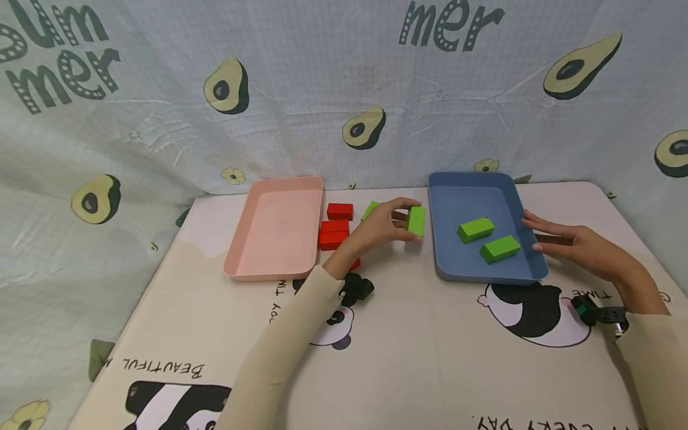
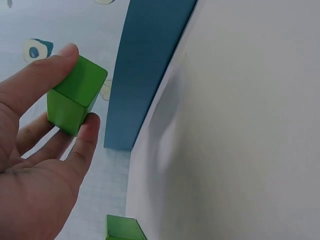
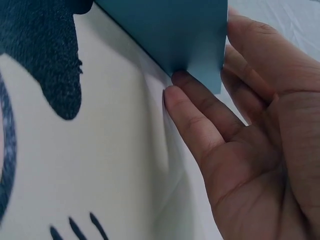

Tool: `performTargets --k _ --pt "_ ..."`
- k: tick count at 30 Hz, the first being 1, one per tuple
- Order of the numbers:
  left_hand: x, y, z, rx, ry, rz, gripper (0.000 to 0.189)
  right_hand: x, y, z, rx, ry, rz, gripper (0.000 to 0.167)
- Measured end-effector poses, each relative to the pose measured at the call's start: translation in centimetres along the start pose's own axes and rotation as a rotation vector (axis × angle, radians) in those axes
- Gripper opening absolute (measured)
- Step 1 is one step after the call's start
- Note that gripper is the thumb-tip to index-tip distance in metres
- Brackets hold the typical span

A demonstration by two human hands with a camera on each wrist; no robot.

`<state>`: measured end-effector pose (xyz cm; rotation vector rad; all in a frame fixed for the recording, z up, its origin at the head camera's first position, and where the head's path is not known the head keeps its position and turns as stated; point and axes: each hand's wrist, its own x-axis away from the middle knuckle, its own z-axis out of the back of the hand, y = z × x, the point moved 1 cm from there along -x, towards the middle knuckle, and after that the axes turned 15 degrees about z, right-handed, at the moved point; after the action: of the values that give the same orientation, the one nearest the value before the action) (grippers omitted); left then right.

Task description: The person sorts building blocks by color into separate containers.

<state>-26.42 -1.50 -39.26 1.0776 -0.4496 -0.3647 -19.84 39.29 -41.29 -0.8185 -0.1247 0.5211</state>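
Head view, left grip (image 1: 383,229): thumb and fingers pinch one block on its near and far ends
Head view, held green block (image 1: 416,221): in the left grip, at its right side, just left of the blue tray
Head view, right grip (image 1: 583,245): fingers extended, tips against the tray's right side
Head view, blue tray (image 1: 464,197): between the two grips, on the desk (image 1: 408,346)
Head view, two green blocks (image 1: 500,249): inside the tray, left of the right grip
Head view, partly hidden green block (image 1: 368,209): just behind the left grip, much of it covered by the hand
Head view, red blocks (image 1: 333,240): left of the left grip, one farther back, two together, another mostly hidden under the wrist
Head view, pink tray (image 1: 282,224): farther left of the left grip, beyond the red blocks, bare inside
Left wrist view, held green block: between thumb and fingertips, raised off the desk, with the blue tray's wall right of the grip and apart from the block
Left wrist view, lower green block (image 2: 124,228): below the grip, cut by the frame edge
Right wrist view, blue tray: its corner meets the right grip's fingers, two fingertips near its bottom edge
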Motion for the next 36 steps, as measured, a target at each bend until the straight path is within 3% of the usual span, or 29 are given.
performTargets --k 8,17,36 --pt "0.7 0.6 -0.5 0.040 -0.008 -0.046 0.071 -0.1 0.1 0.0 0.004 -0.008 0.011 0.063" --pt "0.7 0.4 -1.1 0.058 -0.003 -0.071 0.068 -0.2 -0.4 0.0 0.016 -0.001 0.021 0.061" --pt "0.9 0.7 -1.8 0.092 -0.034 -0.108 0.071 -0.1 -0.5 0.2 0.174 0.047 0.047 0.048"
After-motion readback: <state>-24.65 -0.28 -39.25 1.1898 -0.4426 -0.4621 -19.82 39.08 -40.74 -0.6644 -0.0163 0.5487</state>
